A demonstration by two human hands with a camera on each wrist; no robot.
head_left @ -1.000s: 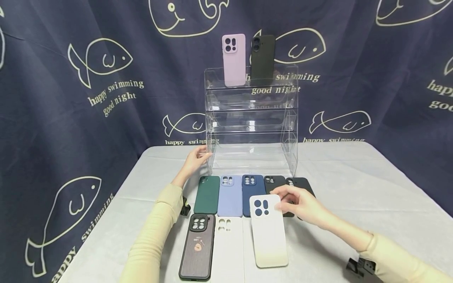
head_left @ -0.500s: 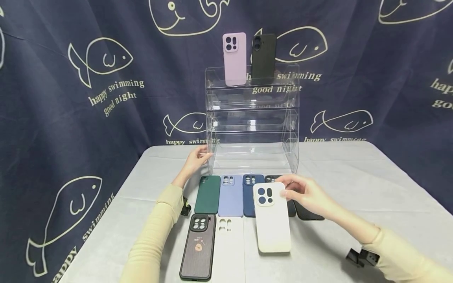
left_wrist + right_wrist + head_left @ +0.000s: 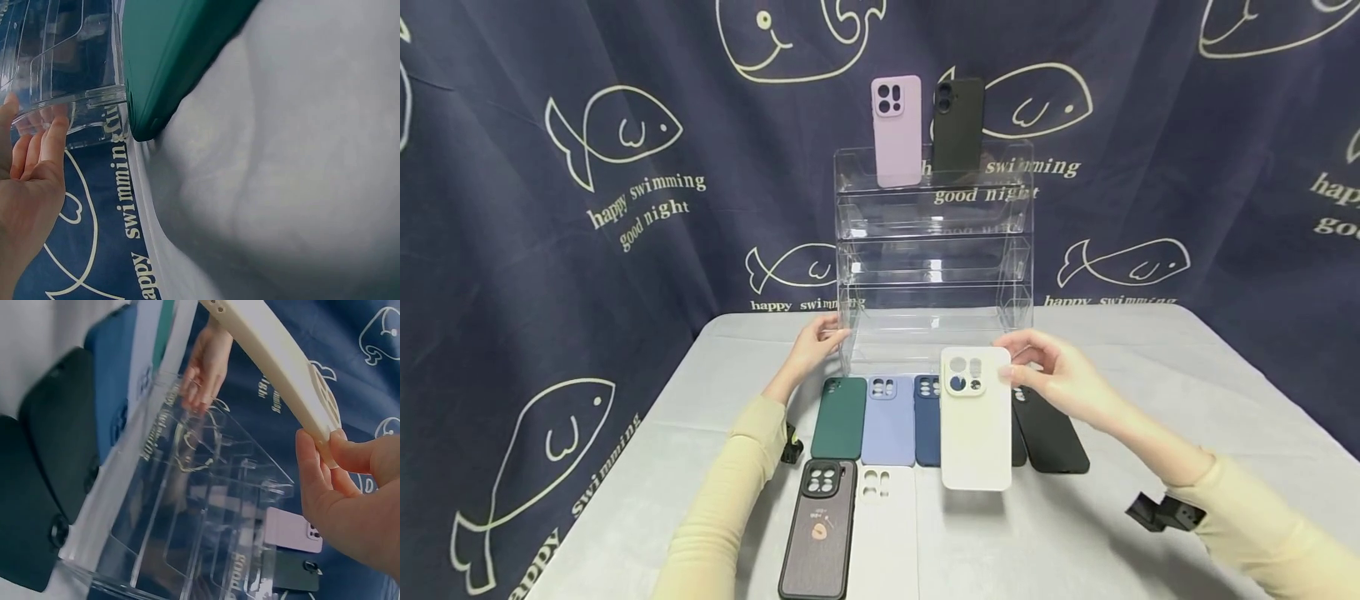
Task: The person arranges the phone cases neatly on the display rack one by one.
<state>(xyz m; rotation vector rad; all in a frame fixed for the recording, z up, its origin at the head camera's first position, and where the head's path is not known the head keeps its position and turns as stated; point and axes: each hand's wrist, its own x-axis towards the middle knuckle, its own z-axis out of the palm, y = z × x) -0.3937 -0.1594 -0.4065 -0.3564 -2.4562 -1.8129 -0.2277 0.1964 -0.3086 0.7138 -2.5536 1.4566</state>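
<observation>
While the left hand (image 3: 814, 346) minds the clear rack (image 3: 936, 283), the right hand (image 3: 1060, 377) holds up a white case (image 3: 976, 442)

Because the rack is thin, see-through plastic, I take it the left hand is there to keep it from sliding: its fingers (image 3: 55, 140) lie loosely extended against the side, low down, touching without any clear sign of clenching. The right hand's fingers (image 3: 307, 459) are closed in a pinch, thumb opposite the rest, on the white case's upper edge beside the camera openings. That hold leaves nearly all its back and the whole lower end uncovered. It hangs almost upright above the tabletop (image 3: 1120, 392), in front of the rack's lower right part, its back toward the person.

Up on the top tier, a lilac case (image 3: 898, 150) and a black case (image 3: 958, 125) stand slightly apart, backs outward, probably so both show plainly. Before the rack, a green case (image 3: 838, 419), a light blue case (image 3: 888, 427), a navy case (image 3: 928, 433) and two dark cases (image 3: 1054, 433) lie in a row, camera ends toward the rack, perhaps for easy picking. Nearer the person, a printed case (image 3: 817, 542) lies next to a second pale case (image 3: 887, 533), which almost vanishes against the cloth.
</observation>
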